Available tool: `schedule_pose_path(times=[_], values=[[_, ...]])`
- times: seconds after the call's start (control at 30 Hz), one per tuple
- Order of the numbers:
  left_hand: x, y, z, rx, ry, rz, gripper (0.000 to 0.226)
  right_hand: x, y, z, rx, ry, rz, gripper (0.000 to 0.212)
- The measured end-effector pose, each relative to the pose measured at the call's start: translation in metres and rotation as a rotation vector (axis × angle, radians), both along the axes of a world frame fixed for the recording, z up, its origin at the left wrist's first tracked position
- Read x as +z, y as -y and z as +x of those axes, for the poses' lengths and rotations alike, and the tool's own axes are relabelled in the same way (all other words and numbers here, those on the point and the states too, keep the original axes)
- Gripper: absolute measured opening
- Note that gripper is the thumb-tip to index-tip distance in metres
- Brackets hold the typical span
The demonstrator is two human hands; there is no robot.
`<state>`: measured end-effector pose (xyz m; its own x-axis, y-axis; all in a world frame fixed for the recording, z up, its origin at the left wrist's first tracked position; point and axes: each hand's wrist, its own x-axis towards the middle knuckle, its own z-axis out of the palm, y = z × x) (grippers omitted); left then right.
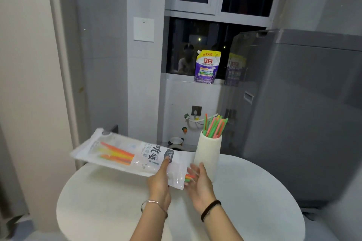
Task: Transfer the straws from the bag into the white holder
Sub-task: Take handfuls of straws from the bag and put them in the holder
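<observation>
Straws (115,153) lie in the bag (129,154), held level over the round table (254,191) at centre frame by the left hand (159,180). Straw tips (189,178) poke from its open end toward the right hand (199,184), spread wide, perhaps touching them. Just behind stands the holder (208,154), part-filled. A detergent pouch (207,66) sits on the sill above.

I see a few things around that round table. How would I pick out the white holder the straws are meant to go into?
Start at the round white table in front of the person. Near its far edge, just beyond the right hand, stands the white holder, a plain upright cylinder. Unlike the flat printed bag in the left hand, it has green and pink straws sticking out of its open top.
</observation>
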<state>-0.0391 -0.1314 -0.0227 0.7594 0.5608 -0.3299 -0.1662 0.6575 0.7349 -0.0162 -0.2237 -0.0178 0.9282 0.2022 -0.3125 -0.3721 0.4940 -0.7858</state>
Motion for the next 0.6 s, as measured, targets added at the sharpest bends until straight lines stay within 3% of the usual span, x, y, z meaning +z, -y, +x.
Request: schedule_pose_path(times=[0.13, 0.23, 0.33, 0.4, 0.53, 0.6], values=[[0.003, 0.006, -0.002, 0.041, -0.015, 0.271, 0.022, -0.013, -0.002, -0.006, 0.059, -0.241, 0.301, 0.043], [0.007, 0.009, -0.002, 0.023, -0.001, 0.445, 0.028, -0.017, -0.005, -0.010, 0.056, -0.248, 0.283, 0.039], [0.008, 0.010, -0.002, 0.025, 0.000, 0.498, 0.025, -0.018, -0.007, -0.014, 0.059, -0.169, 0.234, 0.031], [0.009, 0.008, -0.003, 0.031, 0.003, 0.466, 0.024, -0.018, -0.007, -0.015, 0.073, -0.119, 0.140, 0.030], [0.009, -0.001, -0.006, 0.072, -0.003, 0.334, 0.019, -0.018, -0.003, -0.022, 0.146, 0.149, -0.392, 0.031], [0.007, -0.006, -0.006, 0.083, -0.001, 0.272, 0.021, -0.018, -0.001, -0.024, 0.134, 0.280, -0.529, 0.024]])
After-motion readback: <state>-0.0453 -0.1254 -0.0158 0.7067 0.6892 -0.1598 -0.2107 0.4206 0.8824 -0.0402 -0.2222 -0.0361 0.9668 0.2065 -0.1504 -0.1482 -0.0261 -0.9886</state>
